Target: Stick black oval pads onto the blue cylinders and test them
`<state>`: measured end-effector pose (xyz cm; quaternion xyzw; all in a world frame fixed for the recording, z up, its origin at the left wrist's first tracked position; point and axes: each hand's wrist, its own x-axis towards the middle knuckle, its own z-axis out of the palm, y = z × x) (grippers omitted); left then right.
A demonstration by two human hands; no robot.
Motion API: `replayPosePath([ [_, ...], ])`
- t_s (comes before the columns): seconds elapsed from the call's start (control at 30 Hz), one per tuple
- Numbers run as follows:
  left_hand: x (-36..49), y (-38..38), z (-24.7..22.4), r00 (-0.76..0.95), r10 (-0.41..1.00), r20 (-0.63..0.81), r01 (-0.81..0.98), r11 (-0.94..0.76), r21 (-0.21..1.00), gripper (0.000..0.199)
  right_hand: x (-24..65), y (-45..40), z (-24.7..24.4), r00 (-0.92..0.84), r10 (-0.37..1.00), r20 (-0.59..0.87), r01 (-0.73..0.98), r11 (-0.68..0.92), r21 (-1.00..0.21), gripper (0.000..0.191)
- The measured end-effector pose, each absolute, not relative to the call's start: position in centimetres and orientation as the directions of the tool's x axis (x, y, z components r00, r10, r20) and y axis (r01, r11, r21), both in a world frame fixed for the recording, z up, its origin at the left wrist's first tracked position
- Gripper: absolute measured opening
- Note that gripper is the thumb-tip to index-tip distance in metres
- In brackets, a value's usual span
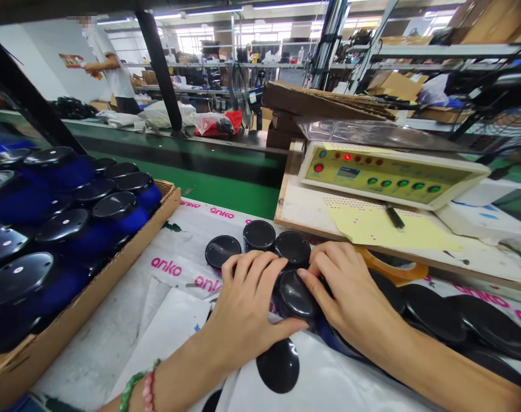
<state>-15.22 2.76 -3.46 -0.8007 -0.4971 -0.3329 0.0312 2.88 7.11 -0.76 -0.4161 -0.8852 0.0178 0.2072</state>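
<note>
A glossy black round-topped piece (298, 293) with a bluish side sits on the bench between my hands. My left hand (251, 297) is curved around its left side, fingers at the far edge and thumb at the near edge. My right hand (350, 286) closes on it from the right, thumb on the rim of the top and fingers bent behind. Just beyond are similar black-topped pieces (259, 234), several in a cluster. A flat black disc (279, 366) lies on a white sheet (329, 386) below my hands.
Blue pieces with black tops fill a cardboard tray (168, 200) at left. More black-topped pieces (434, 312) line the right. A control box (393, 177) with lit buttons stands behind, near a yellow sheet (372, 223) and a tape roll (397, 269). A person (114, 74) stands far back.
</note>
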Motion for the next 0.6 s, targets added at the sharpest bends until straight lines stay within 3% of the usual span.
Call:
replayPosePath([
  [0.13, -15.0, 2.7, -4.1, 0.471, 0.666, 0.579, 0.774, -0.627, 0.092, 0.050, 3.1, 7.9, -0.2, -0.596, 0.734, 0.324, 0.769, 0.639, -0.033, 0.017],
  [0.23, -14.8, 2.7, -4.6, 0.549, 0.647, 0.530, 0.769, -0.639, -0.016, 0.049, 3.8, 8.5, 1.0, -0.562, 0.729, 0.392, 0.804, 0.593, 0.051, 0.022],
  [0.3, -14.9, 2.6, -4.1, 0.556, 0.674, 0.485, 0.779, -0.627, -0.022, 0.045, 4.3, 8.0, 2.0, -0.533, 0.701, 0.475, 0.786, 0.618, -0.030, 0.019],
  [0.37, -15.3, 2.2, -2.5, 0.562, 0.698, 0.445, 0.776, -0.630, 0.008, 0.042, 4.5, 6.5, 2.9, -0.545, 0.695, 0.469, 0.679, 0.694, -0.238, 0.009],
  [0.47, -16.7, 0.9, 1.0, 0.478, 0.772, 0.420, 0.815, -0.567, 0.115, 0.043, 4.0, 3.3, 3.3, -0.692, 0.687, 0.222, 0.533, 0.694, -0.484, 0.007],
  [0.57, -18.3, -1.5, 1.9, 0.402, 0.833, 0.380, 0.840, -0.501, 0.210, 0.035, 2.5, 1.1, 2.6, -0.792, 0.610, -0.022, 0.541, 0.685, -0.488, 0.022],
  [0.6, -18.7, -2.4, 1.0, 0.414, 0.831, 0.371, 0.828, -0.513, 0.224, 0.040, 2.0, 0.9, 2.3, -0.806, 0.588, -0.072, 0.548, 0.695, -0.466, 0.030],
])
